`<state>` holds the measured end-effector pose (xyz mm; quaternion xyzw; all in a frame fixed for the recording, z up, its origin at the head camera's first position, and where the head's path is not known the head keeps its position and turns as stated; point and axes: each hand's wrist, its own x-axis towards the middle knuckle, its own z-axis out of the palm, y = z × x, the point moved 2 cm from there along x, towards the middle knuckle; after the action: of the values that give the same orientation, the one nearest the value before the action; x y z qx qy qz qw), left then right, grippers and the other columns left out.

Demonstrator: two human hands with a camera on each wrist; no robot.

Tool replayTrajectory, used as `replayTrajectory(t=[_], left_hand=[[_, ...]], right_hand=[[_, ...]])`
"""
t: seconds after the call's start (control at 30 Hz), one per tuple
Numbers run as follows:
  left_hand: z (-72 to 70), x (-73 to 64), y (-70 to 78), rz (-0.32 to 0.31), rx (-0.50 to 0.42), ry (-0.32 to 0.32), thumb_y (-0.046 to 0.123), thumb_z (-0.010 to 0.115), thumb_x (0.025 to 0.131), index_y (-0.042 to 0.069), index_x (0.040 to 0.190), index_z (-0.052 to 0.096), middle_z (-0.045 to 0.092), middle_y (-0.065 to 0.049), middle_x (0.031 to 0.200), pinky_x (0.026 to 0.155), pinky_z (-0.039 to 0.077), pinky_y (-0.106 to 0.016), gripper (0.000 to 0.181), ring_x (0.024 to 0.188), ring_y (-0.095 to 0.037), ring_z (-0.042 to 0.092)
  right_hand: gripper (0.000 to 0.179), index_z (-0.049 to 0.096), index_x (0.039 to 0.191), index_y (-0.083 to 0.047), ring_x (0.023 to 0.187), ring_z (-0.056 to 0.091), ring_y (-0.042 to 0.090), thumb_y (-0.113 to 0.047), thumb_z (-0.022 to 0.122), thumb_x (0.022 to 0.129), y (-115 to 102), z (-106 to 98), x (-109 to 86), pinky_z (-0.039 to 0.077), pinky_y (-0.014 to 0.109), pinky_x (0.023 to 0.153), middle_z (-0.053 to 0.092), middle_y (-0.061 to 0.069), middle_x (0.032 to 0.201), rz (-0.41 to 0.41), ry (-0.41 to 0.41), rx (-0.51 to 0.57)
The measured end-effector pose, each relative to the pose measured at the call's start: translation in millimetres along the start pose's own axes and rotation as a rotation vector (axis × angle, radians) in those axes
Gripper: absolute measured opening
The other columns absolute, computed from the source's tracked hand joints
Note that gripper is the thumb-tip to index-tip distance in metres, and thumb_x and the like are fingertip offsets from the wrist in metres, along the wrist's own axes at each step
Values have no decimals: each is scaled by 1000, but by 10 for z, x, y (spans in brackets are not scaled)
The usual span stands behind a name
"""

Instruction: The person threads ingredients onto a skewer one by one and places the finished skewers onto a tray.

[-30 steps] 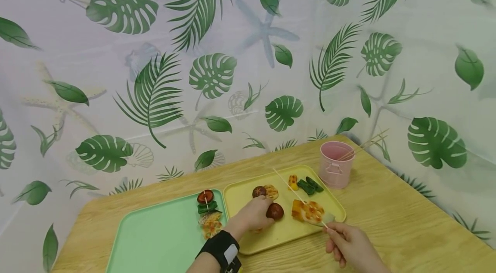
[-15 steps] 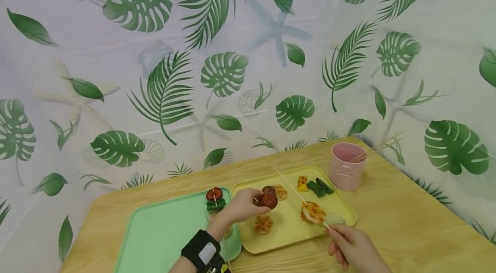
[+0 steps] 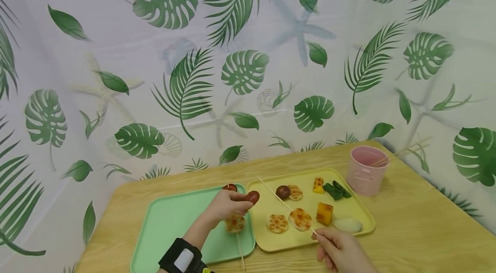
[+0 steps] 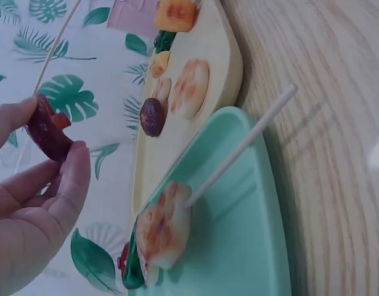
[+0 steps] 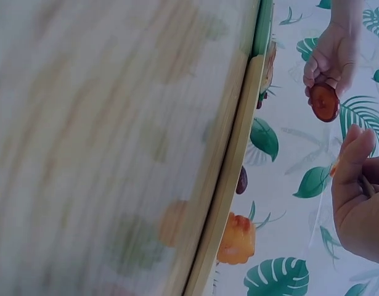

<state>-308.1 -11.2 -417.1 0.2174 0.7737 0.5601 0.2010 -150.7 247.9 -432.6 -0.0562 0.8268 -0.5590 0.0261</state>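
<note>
My left hand (image 3: 226,205) pinches a brown shiitake mushroom cap (image 3: 252,197) between thumb and fingers, above the seam of the two trays. In the left wrist view the mushroom (image 4: 48,132) shows its underside with a short stem. My right hand (image 3: 341,249) grips a thin wooden skewer (image 3: 271,191) near its lower end; it slants up and left over the yellow tray (image 3: 267,245). A browned lotus root slice (image 3: 300,219) is threaded on that skewer. On the green tray (image 3: 174,225) lies a loaded skewer with another lotus slice (image 3: 234,223), partly hidden by my left hand.
The yellow tray bears a loose lotus slice (image 3: 277,223), a mushroom (image 3: 283,192), a pumpkin piece (image 3: 324,213), a pale white piece (image 3: 348,224) and green peppers (image 3: 337,190). A pink bucket (image 3: 367,171) with skewers stands behind its right corner. A leaf-print backdrop hangs behind the table.
My left hand has picked the mushroom off the yellow tray and carried it left towards the green tray. My right hand's skewer has shifted left, away from the pumpkin piece. The head view has turned right-to-left.
</note>
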Motion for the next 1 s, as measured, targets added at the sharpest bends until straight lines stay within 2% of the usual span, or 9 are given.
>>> replayTrajectory(t=[0.13, 0.27, 0.37, 0.53, 0.77, 1.0], left_hand=[[-71, -16, -55, -55, -75, 16, 19, 68, 85, -15, 120, 53, 63, -23, 106, 79, 51, -37, 51, 90, -34, 64], [-129, -39, -78, -93, -86, 73, 21, 66, 87, -17, 123, 49, 62, -27, 105, 79, 51, -38, 55, 91, -35, 64], [-164, -52, -91, -109, -80, 126, 22, 66, 87, -17, 125, 47, 59, -27, 111, 80, 51, -38, 57, 90, -34, 64], [-190, -48, -111, -106, -88, 164, 22, 68, 86, -17, 126, 45, 51, -29, 123, 81, 50, -39, 60, 89, -33, 64], [-185, -26, -115, -68, -38, 167, 23, 69, 84, -16, 123, 49, 61, -23, 111, 88, 46, -43, 58, 85, -33, 65], [-192, -30, -117, -60, -1, 177, 24, 69, 84, -16, 123, 49, 58, -26, 114, 88, 46, -45, 59, 86, -34, 65]], right_hand=[[27, 58, 106, 12, 47, 46, 7, -11, 45, 97, -3, 41, -44, 41, 26, 43, 57, 3, 67, -22, -28, -42], [25, 61, 103, 9, 47, 45, 4, -11, 46, 97, -21, 79, -95, 40, 25, 44, 56, -2, 63, -72, -38, -127], [25, 62, 103, 10, 47, 44, 2, -9, 48, 96, -44, 111, -112, 41, 23, 47, 55, -6, 60, -91, -47, -166], [27, 61, 105, 14, 51, 47, 1, -7, 50, 94, -77, 158, -99, 42, 22, 51, 56, -8, 62, -138, -103, -195], [28, 61, 105, 15, 52, 47, 1, -8, 50, 94, -77, 182, -82, 42, 22, 52, 57, -7, 63, -132, -123, -208], [25, 62, 103, 13, 51, 47, 0, -7, 51, 94, -78, 195, -67, 43, 22, 53, 56, -10, 62, -182, -135, -228]])
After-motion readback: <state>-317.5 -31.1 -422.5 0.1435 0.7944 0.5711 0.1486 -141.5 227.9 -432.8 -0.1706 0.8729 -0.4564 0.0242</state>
